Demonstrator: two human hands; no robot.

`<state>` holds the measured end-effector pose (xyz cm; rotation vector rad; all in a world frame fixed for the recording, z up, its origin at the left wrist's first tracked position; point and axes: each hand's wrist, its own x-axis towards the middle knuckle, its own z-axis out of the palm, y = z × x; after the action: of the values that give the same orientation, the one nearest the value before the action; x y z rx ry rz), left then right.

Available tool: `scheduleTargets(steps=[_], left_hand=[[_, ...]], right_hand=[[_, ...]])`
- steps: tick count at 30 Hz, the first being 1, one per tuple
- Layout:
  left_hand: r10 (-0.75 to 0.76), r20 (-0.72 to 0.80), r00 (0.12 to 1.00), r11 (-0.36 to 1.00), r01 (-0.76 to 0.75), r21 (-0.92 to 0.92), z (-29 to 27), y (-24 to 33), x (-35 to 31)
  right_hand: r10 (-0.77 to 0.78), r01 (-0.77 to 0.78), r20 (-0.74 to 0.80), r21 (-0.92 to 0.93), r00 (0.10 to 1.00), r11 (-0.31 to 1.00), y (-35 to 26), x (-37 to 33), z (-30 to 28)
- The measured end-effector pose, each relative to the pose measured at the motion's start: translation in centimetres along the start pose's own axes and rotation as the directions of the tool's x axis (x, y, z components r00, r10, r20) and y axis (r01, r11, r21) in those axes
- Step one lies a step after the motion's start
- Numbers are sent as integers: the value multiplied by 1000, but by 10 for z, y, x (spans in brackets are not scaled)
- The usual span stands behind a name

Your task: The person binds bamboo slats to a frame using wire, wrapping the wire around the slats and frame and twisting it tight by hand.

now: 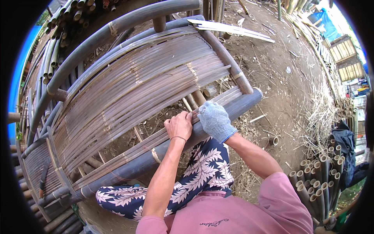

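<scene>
A dark bamboo bench [156,58] stretches across in front of me, its seat made of thin bamboo slats [144,80]. Along the thick front pole [132,167] runs a narrow band of slats [120,158], apart from the main seat by a gap. My bare left hand [180,125] is closed over this band, fingertips curled at its far edge. Just to its right, my right hand [215,121], in a grey-blue knit glove, is also closed on the slats near the bench's right end; its fingertips are hidden. A cord runs across the band left of my left hand.
A knife [44,178] lies on the slatted left end of the bench. Pale split strips [233,29] rest across its far right corner. Bundled bamboo poles [317,183] stand at right, below shavings [321,101]. More poles [78,13] are stacked far left. Dirt floor surrounds the bench.
</scene>
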<state>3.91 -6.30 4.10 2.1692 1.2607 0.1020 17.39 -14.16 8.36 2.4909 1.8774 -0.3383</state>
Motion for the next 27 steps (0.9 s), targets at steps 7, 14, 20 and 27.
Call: scheduleTargets(steps=[7,14,20,27], left_hand=[[-15,46,999,1000,14,8,-1,3,1],[14,84,996,1000,-15,19,-1,0,1],[23,25,999,1000,-23,-15,0,-5,2],[107,-98,989,994,-105,24,8,-14,-5]], right_hand=[[-301,35,391,560,870,828,46,-1,-83],[-205,204,-146,933,968,296,46,32,-133],[-391,543,544,-146,742,827,61,-44,-64],[-307,157,192,550,932,820,57,-78,-38]])
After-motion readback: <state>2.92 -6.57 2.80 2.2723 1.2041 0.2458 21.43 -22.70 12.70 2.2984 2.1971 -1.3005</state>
